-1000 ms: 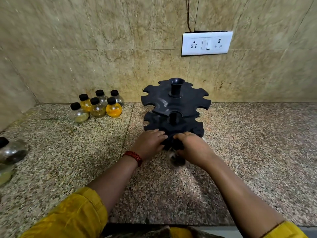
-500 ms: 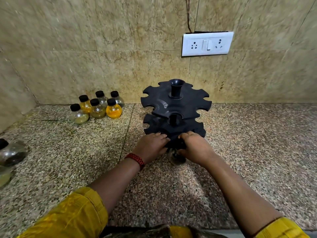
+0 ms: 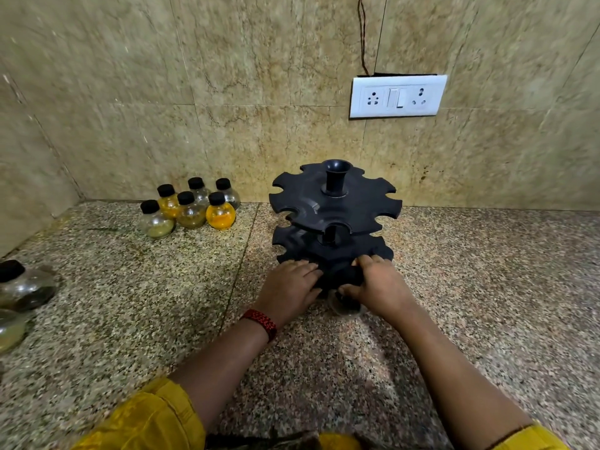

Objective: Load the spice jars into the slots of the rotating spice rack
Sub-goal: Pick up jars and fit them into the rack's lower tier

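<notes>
**Item:** spice jar (image 3: pixel 345 308), clear glass with dark contents. Its top is hidden under my fingers.
**Location:** at the near edge of the lower tier of the rotating spice rack (image 3: pixel 334 209), directly under my right hand (image 3: pixel 381 287). I cannot tell whether its body rests on the desk (image 3: pixel 487 287) or hangs just above it.

**Step in hand (my judgement):** feeding the jar's neck into the front slot of the lower tier.
**To do it well:**
- Stop the tier from turning.
- Push the neck in level and straight toward the centre post.
- Let go only once the cap sits over the slot's edges.

**Left hand** (image 3: pixel 289 289): fingers nearly straight, lying on the lower tier's rim just left of the slot. It holds nothing and steadies the rack.

**Right hand:** fingers and thumb curled round the jar's top, pinching it.

**Stock waiting:**
- six jars (image 3: pixel 191 206), well beyond my left hand, by the wall.
- two jars (image 3: pixel 22 287), far out to my left.

**Upper tier:** no jar seen in any slot.
</notes>
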